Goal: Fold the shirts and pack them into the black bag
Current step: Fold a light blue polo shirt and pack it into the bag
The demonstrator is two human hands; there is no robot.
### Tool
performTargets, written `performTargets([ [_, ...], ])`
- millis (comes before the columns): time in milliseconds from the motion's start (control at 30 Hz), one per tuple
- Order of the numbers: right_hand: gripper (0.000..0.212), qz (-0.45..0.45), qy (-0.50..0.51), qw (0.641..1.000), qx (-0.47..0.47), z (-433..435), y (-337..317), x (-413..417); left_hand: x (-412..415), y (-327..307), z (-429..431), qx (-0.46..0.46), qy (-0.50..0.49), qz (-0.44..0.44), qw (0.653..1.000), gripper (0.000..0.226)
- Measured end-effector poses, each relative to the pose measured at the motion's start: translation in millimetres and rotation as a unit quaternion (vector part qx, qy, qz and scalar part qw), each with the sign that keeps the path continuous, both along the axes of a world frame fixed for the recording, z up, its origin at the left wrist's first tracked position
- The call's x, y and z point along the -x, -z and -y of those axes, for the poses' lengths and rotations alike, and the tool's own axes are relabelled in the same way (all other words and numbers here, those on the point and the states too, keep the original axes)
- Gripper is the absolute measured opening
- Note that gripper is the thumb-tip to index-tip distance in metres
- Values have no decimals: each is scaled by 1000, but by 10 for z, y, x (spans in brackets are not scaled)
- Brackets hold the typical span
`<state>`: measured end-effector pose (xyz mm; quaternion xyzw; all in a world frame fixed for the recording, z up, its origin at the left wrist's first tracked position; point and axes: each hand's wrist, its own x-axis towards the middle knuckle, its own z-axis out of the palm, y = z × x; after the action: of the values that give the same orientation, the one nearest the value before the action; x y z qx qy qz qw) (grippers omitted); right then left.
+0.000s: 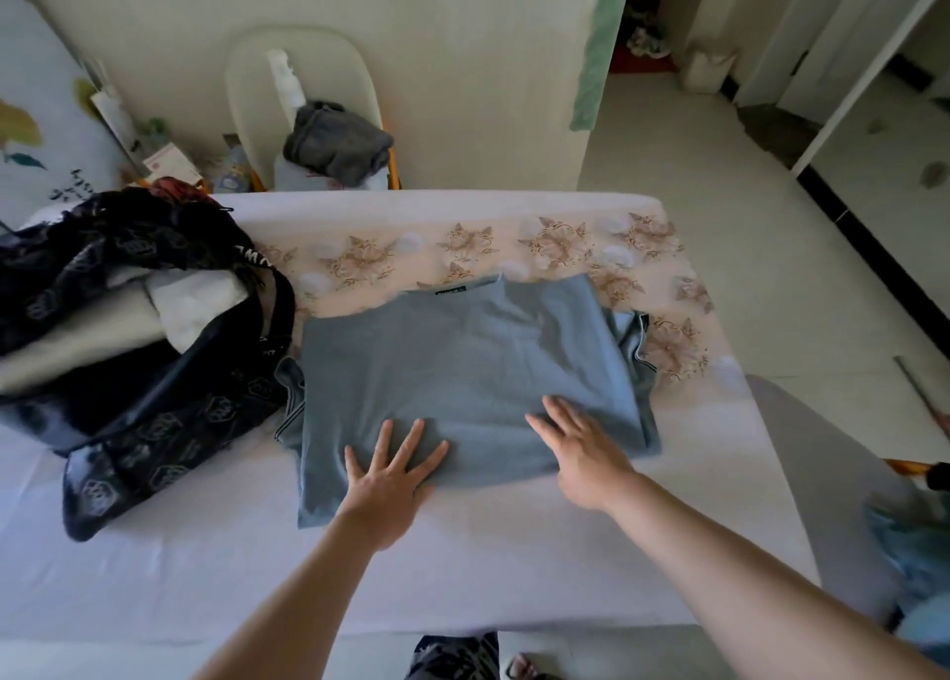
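Observation:
A blue-grey shirt (pixel 462 365) lies partly folded on the bed, collar at the far side, sleeves tucked under at both sides. My left hand (pixel 390 468) presses flat on its near left part with fingers spread. My right hand (pixel 581 448) lies flat on its near right part, fingers straight. The black patterned bag (pixel 149 412) sits open at the left, touching the shirt's left edge, with white and cream folded clothes (pixel 195 304) inside.
The bed (pixel 462 566) has a pale lilac sheet and a floral band at the far side. A chair (pixel 303 108) behind it holds a dark grey garment (pixel 339 144). Blue cloth (pixel 915 540) lies at the right edge. Tiled floor is at the right.

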<state>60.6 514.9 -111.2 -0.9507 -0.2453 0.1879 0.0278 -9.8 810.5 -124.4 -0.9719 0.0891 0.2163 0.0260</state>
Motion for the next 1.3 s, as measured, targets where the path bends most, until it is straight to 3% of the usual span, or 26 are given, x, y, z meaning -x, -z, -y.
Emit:
performTargets([
  [133, 78, 66, -4, 998, -4, 89, 54, -36, 37, -189, -170, 49, -26, -33, 998, 86],
  [200, 73, 42, 24, 999, 1, 177, 43, -60, 24, -243, -214, 72, -27, -27, 997, 91],
  [433, 62, -11, -7, 997, -81, 364, -245, -5, -459, -337, 302, 194, -27, 95, 976, 52],
  [500, 53, 24, 36, 988, -146, 398, -321, -50, -670, -375, 583, 212, 5, 88, 973, 52],
  [567, 32, 120, 93, 965, -214, 504, -275, -185, -890, -410, 871, 223, 41, 73, 971, 44],
  [633, 22, 168, 209, 946, -182, 651, -249, -343, -1122, -415, 1151, 230, 81, 61, 968, 40],
  [733, 30, 123, 384, 911, -83, 855, -228, -488, -1423, -416, 1534, 225, 128, 34, 965, 44],
  [867, 36, 40, 390, 919, -44, 1045, -103, -568, -1722, -407, 1929, 185, 176, -7, 967, 48],
  [967, 23, 49, 395, 915, -66, 1065, -102, -574, -1849, -367, 2130, 163, 222, -12, 961, 53],
  [1067, 15, 69, 486, 866, -98, 1164, -131, -504, -1955, -283, 2290, 127, 245, -18, 961, 60],
  [1167, 14, 76, 513, 854, -32, 1306, -85, -363, -2061, -221, 2450, 62, 273, -13, 960, 58],
  [1300, 37, 180, 467, 863, -66, 1383, 59, -314, -2244, -315, 2806, 88, 254, 88, 959, 40],
])
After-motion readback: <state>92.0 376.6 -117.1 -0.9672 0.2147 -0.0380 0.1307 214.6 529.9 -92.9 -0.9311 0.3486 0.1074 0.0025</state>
